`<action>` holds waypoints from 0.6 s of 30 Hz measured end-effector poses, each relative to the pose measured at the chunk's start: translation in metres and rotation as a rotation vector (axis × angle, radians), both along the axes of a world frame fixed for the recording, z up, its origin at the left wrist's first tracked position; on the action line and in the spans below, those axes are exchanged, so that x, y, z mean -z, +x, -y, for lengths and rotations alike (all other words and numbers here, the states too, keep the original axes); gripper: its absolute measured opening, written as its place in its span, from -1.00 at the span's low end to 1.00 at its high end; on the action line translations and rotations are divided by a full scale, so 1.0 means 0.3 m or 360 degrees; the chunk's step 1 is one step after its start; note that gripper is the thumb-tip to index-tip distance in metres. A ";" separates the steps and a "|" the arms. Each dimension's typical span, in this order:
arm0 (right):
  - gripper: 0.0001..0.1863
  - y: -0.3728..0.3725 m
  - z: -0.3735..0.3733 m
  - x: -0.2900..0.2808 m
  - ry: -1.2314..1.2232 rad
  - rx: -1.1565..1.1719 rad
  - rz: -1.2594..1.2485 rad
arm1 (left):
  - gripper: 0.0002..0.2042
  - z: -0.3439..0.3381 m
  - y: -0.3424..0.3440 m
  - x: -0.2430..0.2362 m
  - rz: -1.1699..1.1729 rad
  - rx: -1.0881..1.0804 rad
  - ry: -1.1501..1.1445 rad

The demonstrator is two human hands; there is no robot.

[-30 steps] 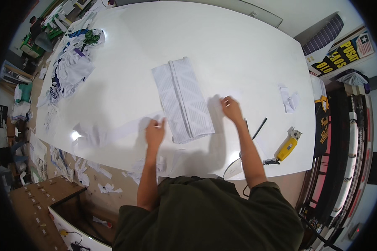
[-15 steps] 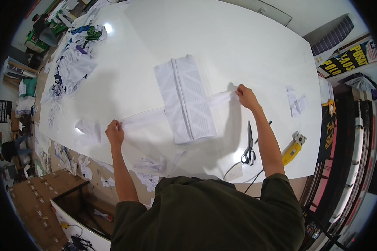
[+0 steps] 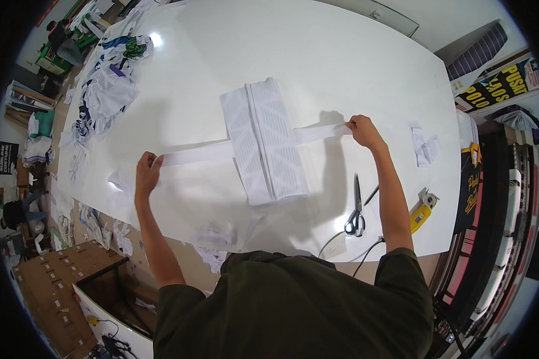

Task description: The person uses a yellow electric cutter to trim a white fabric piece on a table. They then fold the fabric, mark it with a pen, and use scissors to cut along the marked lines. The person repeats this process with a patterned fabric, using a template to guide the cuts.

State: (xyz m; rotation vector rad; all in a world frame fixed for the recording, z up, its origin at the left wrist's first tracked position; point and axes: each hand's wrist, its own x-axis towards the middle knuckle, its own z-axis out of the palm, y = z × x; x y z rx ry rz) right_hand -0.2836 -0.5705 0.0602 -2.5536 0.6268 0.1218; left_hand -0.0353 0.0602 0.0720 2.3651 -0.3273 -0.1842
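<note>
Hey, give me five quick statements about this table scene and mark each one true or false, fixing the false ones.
1. The left hand pinches the white strip. True.
2. The right hand holds the scissors. False: it grips the strip; the scissors lie on the table.
3. The folded striped fabric lies over the strip. True.
4. The yellow tool lies left of the folded striped fabric. False: it lies to the right.
5. A small white piece lies right of the right hand. True.
</note>
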 end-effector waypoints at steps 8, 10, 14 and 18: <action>-0.58 0.034 -0.193 -0.156 0.1570 0.0197 0.0638 | -0.78 0.291 -0.047 -0.688 -0.0427 0.0401 -0.0781; -0.61 0.072 -0.241 -0.143 0.1727 0.0126 0.0712 | -0.77 0.515 -0.084 -0.826 -0.0488 0.0588 -0.0835; -0.90 0.120 -0.359 -0.180 0.1286 -0.0258 0.0681 | -0.75 0.925 -0.126 -0.915 -0.0460 0.1184 -0.0822; -0.86 0.087 -0.496 -0.240 0.0672 -0.0739 0.0681 | -0.68 1.309 -0.159 -0.801 -0.0616 0.1178 -0.0828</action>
